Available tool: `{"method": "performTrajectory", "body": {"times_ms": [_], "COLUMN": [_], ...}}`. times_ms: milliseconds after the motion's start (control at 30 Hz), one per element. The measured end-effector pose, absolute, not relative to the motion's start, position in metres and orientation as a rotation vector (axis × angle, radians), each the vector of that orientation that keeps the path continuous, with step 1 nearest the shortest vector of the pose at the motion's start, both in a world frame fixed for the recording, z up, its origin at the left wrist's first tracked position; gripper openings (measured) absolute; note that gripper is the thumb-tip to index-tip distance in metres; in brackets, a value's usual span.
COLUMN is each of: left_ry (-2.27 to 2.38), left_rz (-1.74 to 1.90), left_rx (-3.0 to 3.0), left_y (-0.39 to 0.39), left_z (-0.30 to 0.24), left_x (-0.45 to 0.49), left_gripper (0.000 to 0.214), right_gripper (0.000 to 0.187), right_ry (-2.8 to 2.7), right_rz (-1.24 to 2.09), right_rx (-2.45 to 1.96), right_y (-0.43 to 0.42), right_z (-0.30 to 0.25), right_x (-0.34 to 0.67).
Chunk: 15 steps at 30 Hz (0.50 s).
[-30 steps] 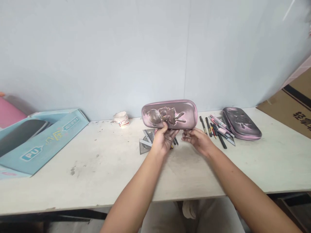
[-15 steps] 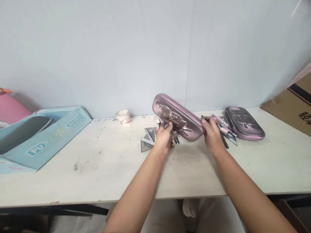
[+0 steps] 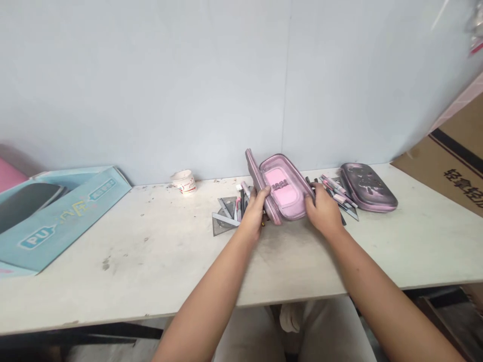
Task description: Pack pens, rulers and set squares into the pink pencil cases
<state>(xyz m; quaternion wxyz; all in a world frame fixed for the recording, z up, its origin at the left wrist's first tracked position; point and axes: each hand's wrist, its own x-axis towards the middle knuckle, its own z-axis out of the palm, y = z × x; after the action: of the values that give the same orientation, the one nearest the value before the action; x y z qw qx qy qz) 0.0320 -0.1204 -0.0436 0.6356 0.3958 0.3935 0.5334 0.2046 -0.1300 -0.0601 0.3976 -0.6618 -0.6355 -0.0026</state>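
Between my hands is a pink pencil case (image 3: pixel 294 211), unzipped and spread apart, its pink lining with small elastic loops facing me. My left hand (image 3: pixel 255 211) grips the lid half on the left, thumb on its edge. On the right side my right hand (image 3: pixel 322 207) pinches the rim of the other half. Behind my left hand lies a pile of stationery with pens and a set square (image 3: pixel 222 226). Near my right hand are more pens and pink items (image 3: pixel 337 191). A second, zipped pencil case (image 3: pixel 368 187), dark with pink edges, rests beyond them.
A light blue box (image 3: pixel 71 221) with dark cases inside stands at the left. A paper cup (image 3: pixel 183 181) is by the wall. At the far right a brown cardboard box (image 3: pixel 453 156) leans in. The white table (image 3: pixel 151 271) ends close to my lap.
The pencil case in my hands was closed with its decorated lid facing me; now it is opened, showing the lining. The view has shifted slightly to the right.
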Motion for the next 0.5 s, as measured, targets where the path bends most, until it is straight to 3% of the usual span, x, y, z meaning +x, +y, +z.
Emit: {"method": "performTrajectory", "body": {"times_ms": [167, 500], "left_ry": [0.899, 1.055], "left_rz": [1.136, 1.249], "left_rx": [1.07, 1.554], "left_y": [-0.121, -0.123], "left_z": [-0.044, -0.05], "left_x": [0.033, 0.041], "left_gripper": [0.049, 0.053], "right_gripper": [0.043, 0.038], "right_ry": [-2.014, -2.009], "right_rz": [-0.247, -0.524], "right_rx": [-2.001, -2.095], "right_y": [-0.134, -0.149], "right_z": [-0.068, -0.071], "right_x": [0.224, 0.284]}}
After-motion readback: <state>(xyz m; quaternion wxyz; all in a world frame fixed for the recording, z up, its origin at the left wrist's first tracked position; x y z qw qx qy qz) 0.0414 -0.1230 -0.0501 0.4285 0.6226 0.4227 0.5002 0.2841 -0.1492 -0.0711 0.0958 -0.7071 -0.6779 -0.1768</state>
